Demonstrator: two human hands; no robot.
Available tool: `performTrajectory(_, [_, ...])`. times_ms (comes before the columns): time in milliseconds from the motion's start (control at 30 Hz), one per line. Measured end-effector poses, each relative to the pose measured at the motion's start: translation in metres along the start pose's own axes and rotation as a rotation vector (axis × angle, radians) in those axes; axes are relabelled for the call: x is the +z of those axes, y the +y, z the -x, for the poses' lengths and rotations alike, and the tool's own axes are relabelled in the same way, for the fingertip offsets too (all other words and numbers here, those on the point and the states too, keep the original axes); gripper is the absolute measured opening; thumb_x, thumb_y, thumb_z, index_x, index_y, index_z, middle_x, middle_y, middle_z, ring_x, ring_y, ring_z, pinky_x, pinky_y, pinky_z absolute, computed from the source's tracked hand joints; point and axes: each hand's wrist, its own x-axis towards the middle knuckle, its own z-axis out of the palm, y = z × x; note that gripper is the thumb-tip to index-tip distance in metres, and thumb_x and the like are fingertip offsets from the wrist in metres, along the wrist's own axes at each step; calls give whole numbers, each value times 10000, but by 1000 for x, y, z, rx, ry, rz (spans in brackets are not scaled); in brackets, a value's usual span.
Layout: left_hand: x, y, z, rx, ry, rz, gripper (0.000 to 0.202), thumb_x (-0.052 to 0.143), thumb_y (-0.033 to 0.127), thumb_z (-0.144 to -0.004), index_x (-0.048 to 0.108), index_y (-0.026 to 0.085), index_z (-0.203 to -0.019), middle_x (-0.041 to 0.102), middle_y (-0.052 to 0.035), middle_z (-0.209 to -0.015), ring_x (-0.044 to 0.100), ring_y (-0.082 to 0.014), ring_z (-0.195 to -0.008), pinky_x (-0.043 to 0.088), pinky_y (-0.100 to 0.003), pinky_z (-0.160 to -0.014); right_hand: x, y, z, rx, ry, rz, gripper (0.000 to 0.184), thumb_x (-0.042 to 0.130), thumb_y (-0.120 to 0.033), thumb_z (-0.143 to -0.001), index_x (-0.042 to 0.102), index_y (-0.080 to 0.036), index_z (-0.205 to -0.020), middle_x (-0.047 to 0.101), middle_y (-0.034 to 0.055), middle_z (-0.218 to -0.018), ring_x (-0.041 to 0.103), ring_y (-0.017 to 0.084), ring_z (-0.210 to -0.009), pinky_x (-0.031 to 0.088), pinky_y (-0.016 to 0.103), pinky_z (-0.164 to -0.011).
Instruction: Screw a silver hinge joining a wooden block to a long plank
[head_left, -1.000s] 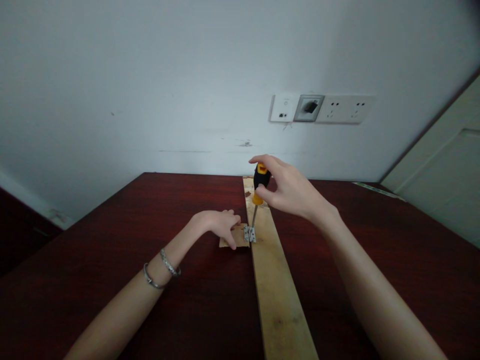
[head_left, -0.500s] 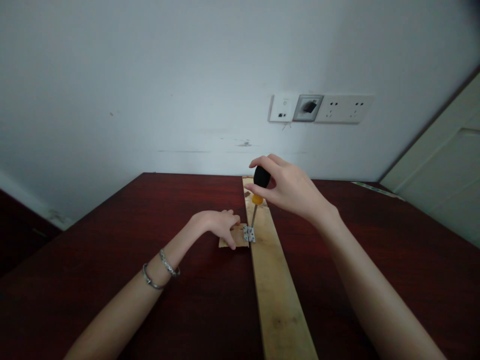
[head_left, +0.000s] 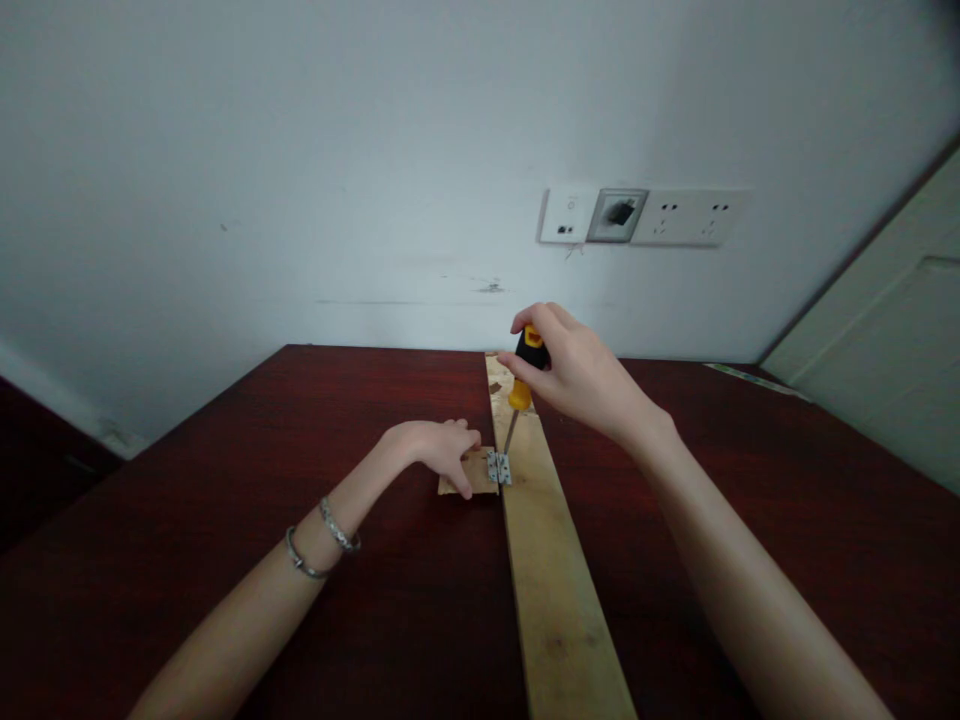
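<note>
Matt, knotty wooden plank (head_left: 551,560) — metal hinge (head_left: 505,469) — smooth, wood-grained tabletop (head_left: 360,395)

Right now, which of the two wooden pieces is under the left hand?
The short brown wooden piece, partly covered by the left hand; the long yellowish wooden plank lies to that hand's right.

A dark reddish-brown wooden table (head_left: 405,610) meets a pale, scuffed wall (head_left: 300,150) on the far side. Right of centre, the wall carries a white rectangular panel (head_left: 564,216), a grey-framed square panel (head_left: 637,216) and a white double socket plate (head_left: 686,218). A pale panelled door-like surface (head_left: 885,330) stands at right, beside a thin patterned strip (head_left: 757,380).
</note>
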Motion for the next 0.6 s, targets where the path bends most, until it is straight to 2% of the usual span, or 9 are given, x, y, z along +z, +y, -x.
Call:
performTrajectory(67, [0, -1, -1, 3, 3, 1, 873, 698, 581, -588, 435, 163, -1309, 357, -192, -1413, 420, -354, -1233, 400, -402, -971, 0, 0, 0, -7, -5, -22, 259, 462, -302, -846, 463, -186, -1077, 552, 101, -1074, 554, 193, -768, 420, 327, -677])
performTrajectory(167, [1, -1, -1, 5, -1, 10, 870, 694, 588, -588, 440, 168, -1306, 380, -183, -1400, 436, -351, -1216, 409, -399, -960, -2, -2, 1, -12, -11, -26, 318, 485, -240, -794, 444, -177, -1103, 545, 109, -1118, 554, 198, -780, 424, 333, -688])
performTrajectory(400, [-1, 2, 1, -8, -14, 11, 879, 694, 580, -591, 425, 167, -1319, 361, -182, -1417, 425, -346, -1228, 400, -398, -971, -3, -1, 1, -9, -10, 21, 286, 518, -407, -841, 486, -186, -1020, 588, 92, -977, 561, 216, -785, 419, 334, -689])
performTrajectory(500, [-1, 2, 1, -3, -9, 7, 886, 693, 583, -590, 425, 157, -1319, 352, -189, -1421, 415, -350, -1240, 394, -389, -978, -2, 2, 0, -32, 5, -50, 286, 529, -334, -839, 477, -180, -1074, 583, 98, -1018, 564, 206, -821, 426, 326, -718])
performTrajectory(600, [-1, 1, 1, 2, -6, 11, 885, 689, 586, -589, 423, 162, -1319, 371, -183, -1409, 436, -347, -1220, 408, -388, -960, -1, 2, 0, -33, -10, -102, 386, 527, -243, -802, 436, -174, -1171, 574, 104, -1080, 562, 199, -829, 433, 318, -714])
